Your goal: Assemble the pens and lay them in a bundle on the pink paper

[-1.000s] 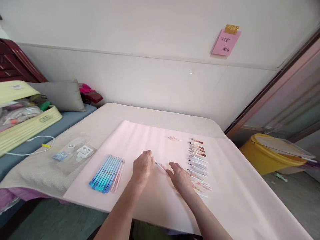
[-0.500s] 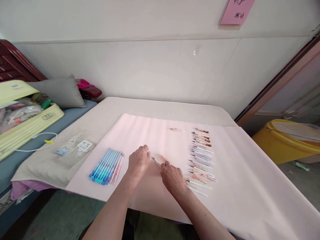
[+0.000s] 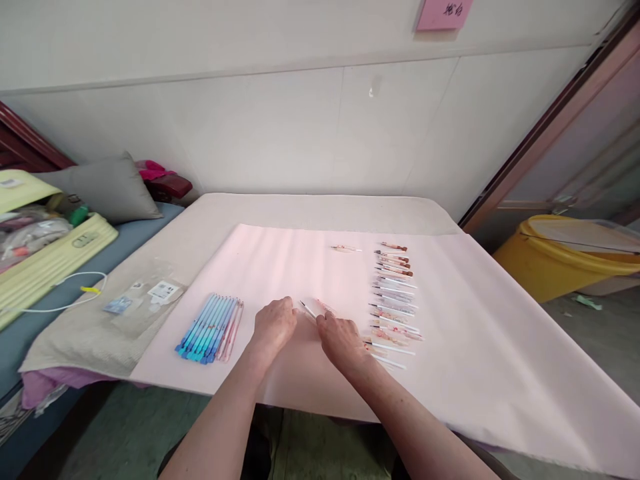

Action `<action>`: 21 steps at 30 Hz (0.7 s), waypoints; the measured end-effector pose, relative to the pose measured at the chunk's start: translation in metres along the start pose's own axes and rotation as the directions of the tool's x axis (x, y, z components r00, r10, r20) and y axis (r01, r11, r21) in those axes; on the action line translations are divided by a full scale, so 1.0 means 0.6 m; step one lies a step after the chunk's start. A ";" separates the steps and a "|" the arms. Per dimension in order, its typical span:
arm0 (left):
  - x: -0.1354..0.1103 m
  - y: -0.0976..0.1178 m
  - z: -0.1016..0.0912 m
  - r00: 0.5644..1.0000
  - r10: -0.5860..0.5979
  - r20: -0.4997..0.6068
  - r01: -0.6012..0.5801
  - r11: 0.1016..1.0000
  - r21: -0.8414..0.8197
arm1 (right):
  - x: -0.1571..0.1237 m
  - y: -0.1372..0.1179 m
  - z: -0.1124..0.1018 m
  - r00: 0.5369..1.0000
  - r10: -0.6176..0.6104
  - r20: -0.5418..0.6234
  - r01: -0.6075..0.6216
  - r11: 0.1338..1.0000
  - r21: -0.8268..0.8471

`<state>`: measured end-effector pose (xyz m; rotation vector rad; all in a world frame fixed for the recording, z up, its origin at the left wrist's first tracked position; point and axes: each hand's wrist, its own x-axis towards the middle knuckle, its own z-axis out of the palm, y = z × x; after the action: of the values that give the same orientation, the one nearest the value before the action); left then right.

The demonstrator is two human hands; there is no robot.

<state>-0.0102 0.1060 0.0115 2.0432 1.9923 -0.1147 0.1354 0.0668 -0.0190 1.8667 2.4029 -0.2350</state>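
Note:
My left hand (image 3: 274, 326) rests knuckles-up on the pink sheet (image 3: 475, 347), fingers curled, just left of a thin pen refill (image 3: 307, 309). My right hand (image 3: 341, 340) lies beside it with its fingers pinched on the near end of that refill, next to a pink patterned pen barrel (image 3: 325, 306). A row of several similar pens and barrels (image 3: 395, 300) lies to the right of my right hand. A bundle of blue and pink pens (image 3: 210, 328) lies left of my left hand. One single pen (image 3: 345, 249) sits further back.
Clear packets with labels (image 3: 145, 297) lie on the beige cloth at left. A yellow open case (image 3: 45, 257), a white cable (image 3: 65, 293) and a grey pillow (image 3: 107, 190) sit on the bed. A yellow bin (image 3: 560, 257) stands at right. A pink note (image 3: 443, 13) hangs on the wall.
Both hands drew slightly nearer to me and closer together around the refill. The right fingers closed on it. The camera tilted down, so the wall note shifted to the frame's top.

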 end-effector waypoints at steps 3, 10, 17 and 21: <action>-0.002 0.007 0.018 0.997 0.053 0.053 -0.052 0.998 -0.016 | 0.002 -0.001 0.000 1.000 -0.012 0.010 0.012 1.000 0.011; -0.002 0.024 0.039 0.992 0.045 0.119 -0.031 0.992 -0.122 | -0.001 -0.010 -0.004 0.999 -0.035 0.036 0.033 0.997 0.075; 0.016 0.033 0.042 0.985 -0.071 0.158 0.093 0.987 -0.134 | 0.000 0.006 -0.019 0.997 0.076 0.034 -0.080 0.985 0.154; 0.021 0.034 0.046 0.981 -0.076 0.181 0.102 0.985 -0.140 | 0.000 0.024 -0.033 0.991 0.137 -0.002 -0.133 0.965 0.226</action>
<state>0.0146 0.1112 -0.0154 1.7878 1.9238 -0.1533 0.1499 0.0736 -0.0004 2.1248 2.3319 -0.5026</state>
